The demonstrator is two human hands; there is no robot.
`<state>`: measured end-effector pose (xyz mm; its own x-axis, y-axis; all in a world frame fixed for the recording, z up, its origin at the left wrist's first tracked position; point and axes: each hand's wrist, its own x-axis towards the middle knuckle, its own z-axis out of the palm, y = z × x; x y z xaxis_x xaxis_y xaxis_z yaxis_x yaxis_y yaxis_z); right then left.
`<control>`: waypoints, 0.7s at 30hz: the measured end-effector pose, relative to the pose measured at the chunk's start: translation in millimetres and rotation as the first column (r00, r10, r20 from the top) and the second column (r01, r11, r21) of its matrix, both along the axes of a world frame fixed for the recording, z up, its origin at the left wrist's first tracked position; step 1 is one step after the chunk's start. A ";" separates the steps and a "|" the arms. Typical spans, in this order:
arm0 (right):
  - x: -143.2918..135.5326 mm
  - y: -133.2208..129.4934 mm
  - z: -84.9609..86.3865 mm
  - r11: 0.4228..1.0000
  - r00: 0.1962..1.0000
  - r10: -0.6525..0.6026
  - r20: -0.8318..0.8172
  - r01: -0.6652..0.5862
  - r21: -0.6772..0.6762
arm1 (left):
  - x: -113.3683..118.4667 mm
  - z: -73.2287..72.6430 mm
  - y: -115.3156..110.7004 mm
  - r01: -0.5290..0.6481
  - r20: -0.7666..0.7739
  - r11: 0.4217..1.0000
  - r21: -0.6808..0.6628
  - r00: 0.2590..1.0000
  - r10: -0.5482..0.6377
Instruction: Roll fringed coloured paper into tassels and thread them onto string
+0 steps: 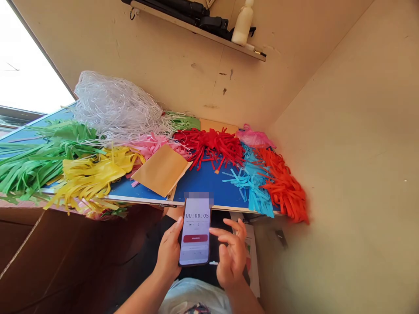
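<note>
A smartphone [195, 250] is upright in front of my body, its lit screen reading 00:00:05 above a red button. My left hand [169, 247] grips it along its left edge. My right hand [231, 250] is just to the right of the phone, fingers apart and partly bent, holding nothing; whether the index fingertip touches the phone's edge I cannot tell. Beyond the phone, a brown paper envelope or sheet [162, 170] lies at the front of the blue table [222, 183].
Strips lie in bunches across the table: green [36, 161], yellow [94, 170], pink [153, 144], red [212, 144], light blue [257, 183] and orange-red [288, 187]. White cord [114, 104] is heaped behind. A wall shelf [209, 32] holds a white bottle [242, 24]. Walls stand behind and right.
</note>
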<state>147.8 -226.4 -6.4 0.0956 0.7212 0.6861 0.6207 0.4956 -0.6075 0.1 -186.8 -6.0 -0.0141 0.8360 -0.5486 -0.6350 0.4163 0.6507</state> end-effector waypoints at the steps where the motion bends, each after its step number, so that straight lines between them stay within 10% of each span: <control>1: -0.1 -0.2 -0.5 1.000 1.000 -0.003 -0.003 0.003 0.000 | 0.2 -0.2 0.2 -0.003 0.000 1.000 0.002 1.000 0.003; 21: -0.8 -1.8 -2.5 1.000 0.998 0.006 -0.064 -0.004 0.031 | -1.2 -1.8 -2.6 0.029 0.046 1.000 -0.006 0.999 -0.028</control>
